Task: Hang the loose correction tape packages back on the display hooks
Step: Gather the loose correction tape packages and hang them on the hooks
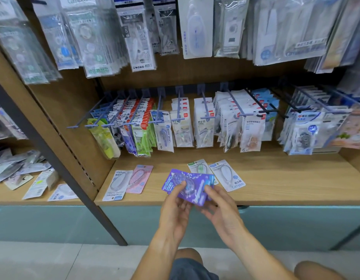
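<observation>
Left hand (176, 209) and right hand (219, 209) together pinch a purple pack (187, 185) by its near edge, held over the shelf (276, 182) front, four loose packs (226, 175) lying flat on the shelf, hooks (179, 104) above full

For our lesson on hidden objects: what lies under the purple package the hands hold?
Under the purple package lies a green-topped package on the shelf; only its upper part shows. Its lower part is covered.
</observation>
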`<state>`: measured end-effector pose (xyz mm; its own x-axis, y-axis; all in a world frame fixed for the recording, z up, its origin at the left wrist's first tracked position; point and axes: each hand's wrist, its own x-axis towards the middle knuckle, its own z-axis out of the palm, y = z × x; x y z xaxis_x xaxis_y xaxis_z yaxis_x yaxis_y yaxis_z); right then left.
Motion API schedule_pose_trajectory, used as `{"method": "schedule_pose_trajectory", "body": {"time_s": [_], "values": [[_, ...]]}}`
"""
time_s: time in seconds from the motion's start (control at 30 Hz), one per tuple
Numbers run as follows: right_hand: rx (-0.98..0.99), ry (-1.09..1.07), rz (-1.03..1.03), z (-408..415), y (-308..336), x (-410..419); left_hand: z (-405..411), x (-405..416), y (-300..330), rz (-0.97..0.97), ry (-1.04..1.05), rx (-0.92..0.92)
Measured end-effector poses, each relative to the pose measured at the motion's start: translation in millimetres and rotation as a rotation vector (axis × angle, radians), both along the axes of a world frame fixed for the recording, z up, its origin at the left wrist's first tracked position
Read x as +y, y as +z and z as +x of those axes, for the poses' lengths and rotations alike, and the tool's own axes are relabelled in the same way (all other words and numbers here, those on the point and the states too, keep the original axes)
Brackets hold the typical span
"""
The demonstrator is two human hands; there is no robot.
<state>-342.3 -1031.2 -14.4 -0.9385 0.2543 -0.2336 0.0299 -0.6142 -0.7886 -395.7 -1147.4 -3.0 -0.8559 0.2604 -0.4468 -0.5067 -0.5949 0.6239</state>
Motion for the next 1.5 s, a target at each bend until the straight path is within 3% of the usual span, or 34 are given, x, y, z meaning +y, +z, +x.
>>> {"method": "schedule_pose_trajectory", "body": {"time_s": [0.13,0.23,0.37,0.5,0.6,0.67,0.73,0.8,0.87,0.93,1.07,1.27,1.5], "values": [[-0.094,-0.061,0.157,-4.8,1.7,1.8,3.4,-2.8,-11.8,-0.078,-0.055,-0.038],[-0.174,-0.064,0.135,-11.9,9.9,17.0,4.9,-10.7,-12.5,-0.182,-0.142,-0.015],[-0.247,0.082,0.168,-25.4,19.5,40.0,3.7,-23.1,-0.5,-0.338,-0.413,0.096],[-0.274,0.315,0.389,-39.0,28.8,49.5,-2.5,-24.7,11.1,-0.436,-0.637,0.117],[-0.307,0.345,0.438,-45.7,26.9,48.9,-4.9,-20.1,9.7,-0.467,-0.642,0.167],[-0.305,0.249,0.490,-47.8,20.5,48.1,-4.8,-15.6,6.5,-0.428,-0.587,0.186],[-0.320,-0.047,0.708,-53.7,11.8,53.3,-7.3,-10.9,4.1,-0.397,-0.465,0.187],[-0.481,-0.305,1.121,-64.0,4.3,64.4,-13.3,-5.7,2.4,-0.399,-0.306,0.162],[-0.675,-0.288,1.456,-74.1,-3.8,73.9,-22.4,-0.8,2.0,-0.419,-0.187,0.133],[-0.800,-0.179,1.585,-84.9,-9.0,79.5,-33.3,4.3,2.9,-0.439,-0.121,0.129],[-0.864,-0.092,1.489,-89.1,2.4,89.3,-53.2,16.3,4.4,-0.469,-0.052,0.114],[-0.603,-0.154,0.786,-82.0,18.5,77.5,-74.4,24.7,0.7,-0.466,-0.050,0.086],[-0.537,-0.052,0.784,-116.6,26.9,40.6,-86.9,27.7,-5.0,-0.473,-0.156,0.052]]}}
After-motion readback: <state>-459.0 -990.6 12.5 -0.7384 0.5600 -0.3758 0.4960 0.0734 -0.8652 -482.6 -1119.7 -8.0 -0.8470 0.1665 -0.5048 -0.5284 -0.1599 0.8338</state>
